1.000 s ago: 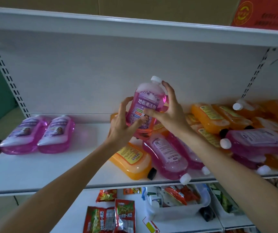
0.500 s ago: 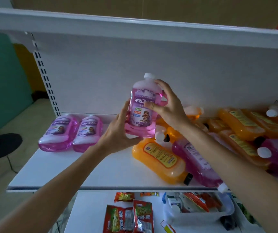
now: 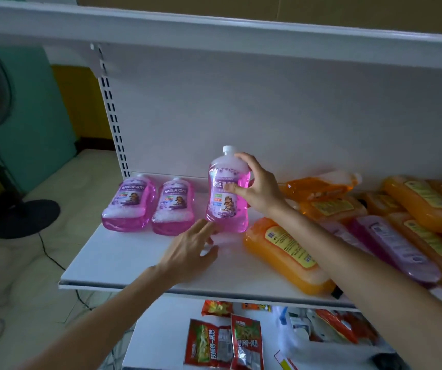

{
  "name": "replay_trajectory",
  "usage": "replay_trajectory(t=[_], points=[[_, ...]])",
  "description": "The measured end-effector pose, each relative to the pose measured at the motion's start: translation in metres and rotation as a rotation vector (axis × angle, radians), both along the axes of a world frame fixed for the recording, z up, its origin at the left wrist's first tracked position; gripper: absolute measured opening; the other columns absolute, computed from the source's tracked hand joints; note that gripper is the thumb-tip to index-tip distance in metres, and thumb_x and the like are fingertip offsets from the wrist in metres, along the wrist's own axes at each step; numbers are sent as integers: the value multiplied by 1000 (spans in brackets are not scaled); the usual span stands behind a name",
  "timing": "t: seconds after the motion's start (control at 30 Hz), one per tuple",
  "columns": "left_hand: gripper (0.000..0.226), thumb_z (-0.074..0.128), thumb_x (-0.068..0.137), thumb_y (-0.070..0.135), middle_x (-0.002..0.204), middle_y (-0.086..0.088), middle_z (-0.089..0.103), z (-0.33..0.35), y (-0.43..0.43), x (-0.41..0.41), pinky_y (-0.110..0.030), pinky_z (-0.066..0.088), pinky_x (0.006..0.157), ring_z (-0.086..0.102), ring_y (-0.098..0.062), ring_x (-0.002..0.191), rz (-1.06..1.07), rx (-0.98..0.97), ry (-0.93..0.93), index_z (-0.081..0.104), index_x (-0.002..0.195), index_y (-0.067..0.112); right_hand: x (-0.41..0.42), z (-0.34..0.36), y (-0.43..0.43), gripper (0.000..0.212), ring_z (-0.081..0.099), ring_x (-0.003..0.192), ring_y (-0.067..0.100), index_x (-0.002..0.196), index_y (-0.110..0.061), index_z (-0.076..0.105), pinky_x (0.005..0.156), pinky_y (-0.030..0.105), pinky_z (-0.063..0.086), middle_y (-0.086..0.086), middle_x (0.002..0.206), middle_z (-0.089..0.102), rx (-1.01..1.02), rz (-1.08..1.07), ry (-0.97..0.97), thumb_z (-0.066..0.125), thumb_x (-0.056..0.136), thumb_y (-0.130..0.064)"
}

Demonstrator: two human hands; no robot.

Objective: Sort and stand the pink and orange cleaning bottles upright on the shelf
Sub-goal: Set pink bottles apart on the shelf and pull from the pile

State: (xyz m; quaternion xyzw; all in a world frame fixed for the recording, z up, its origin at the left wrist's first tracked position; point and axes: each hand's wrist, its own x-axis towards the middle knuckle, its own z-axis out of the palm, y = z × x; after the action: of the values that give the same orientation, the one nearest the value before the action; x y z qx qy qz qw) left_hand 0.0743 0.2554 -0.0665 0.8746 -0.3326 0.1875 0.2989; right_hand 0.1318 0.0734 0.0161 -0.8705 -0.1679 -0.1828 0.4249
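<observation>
The white shelf (image 3: 123, 260) carries a jumbled pile of orange and pink bottles (image 3: 414, 209) lying on their sides, from 3 to 4 o'clock of the right hand. The nearest orange bottle (image 3: 286, 252) lies flat at 5 o'clock of that hand. A pink bottle (image 3: 226, 206) stands upright mid-shelf, its base at the shelf surface. At its 9 o'clock sit 2 other pink bottles (image 3: 129, 204) side by side, with their caps toward the back wall. The right hand (image 3: 257, 188) grips the upright bottle from its 3 o'clock side, thumb across the label and fingers curled over the shoulder. The left hand (image 3: 190, 247) is loose and spread at the bottle's 7 o'clock, fingertips at its base; whether they touch it is unclear.
</observation>
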Motion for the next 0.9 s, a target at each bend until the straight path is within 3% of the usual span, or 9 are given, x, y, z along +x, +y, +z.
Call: replay_trajectory(t=[0.1, 0.2, 0.33, 0.43, 0.57, 0.73, 0.9], points=[[30, 56, 78, 15, 98, -5, 63, -1, -2, -1, -24, 54, 52, 55, -3, 66, -46, 18, -3, 58, 107, 10, 2, -8, 10, 65, 55, 103, 12, 134, -15, 41, 62, -3, 41, 4, 124, 55, -4, 0, 30, 74, 78, -26], [31, 56, 78, 14, 100, -4, 63, -2, -4, 1, -25, 54, 52, 56, -5, 67, -77, 30, -5, 58, 109, 9, 8, -7, 15, 68, 55, 102, 13, 137, -17, 38, 61, 0, 43, 7, 127, 54, -19, -14, 77, 73, 79, -26], [36, 56, 77, 10, 103, -6, 60, -4, -6, 4, -30, 54, 51, 57, -10, 65, -106, 24, -7, 51, 112, 13, 19, -2, 15, 79, 53, 117, 21, 145, -17, 32, 82, 21, 46, 8, 137, 50, -61, -74, 233, 74, 78, -28], [37, 56, 77, 10, 104, -5, 58, -6, -4, 5, -31, 54, 53, 57, -12, 67, -98, -6, 9, 50, 113, 15, 26, -3, 16, 80, 51, 119, 23, 146, -16, 29, 85, 23, 44, 9, 138, 48, -109, -123, 297, 72, 81, -31], [31, 52, 79, 15, 102, 1, 56, -6, -1, 8, -32, 54, 52, 59, -10, 69, -63, 7, -6, 53, 110, 19, 22, -22, 26, 73, 43, 129, 25, 148, -12, 20, 100, 28, 37, 10, 146, 40, -176, -159, 385, 59, 90, -36], [30, 41, 77, 25, 92, 1, 58, 0, -10, 3, -28, 50, 41, 59, -11, 61, -45, 22, -78, 51, 106, 23, 6, -35, 40, 46, 39, 132, 26, 141, -9, 38, 103, 28, 32, 12, 148, 35, -365, -94, 337, 44, 98, -27], [26, 40, 79, 28, 93, -1, 59, 4, -16, 4, -31, 52, 42, 59, -12, 63, -49, 11, -83, 47, 103, 21, -5, -8, 32, 39, 41, 128, 25, 128, -6, 54, 104, 25, 29, 12, 140, 45, -413, -52, 149, 55, 91, -17]])
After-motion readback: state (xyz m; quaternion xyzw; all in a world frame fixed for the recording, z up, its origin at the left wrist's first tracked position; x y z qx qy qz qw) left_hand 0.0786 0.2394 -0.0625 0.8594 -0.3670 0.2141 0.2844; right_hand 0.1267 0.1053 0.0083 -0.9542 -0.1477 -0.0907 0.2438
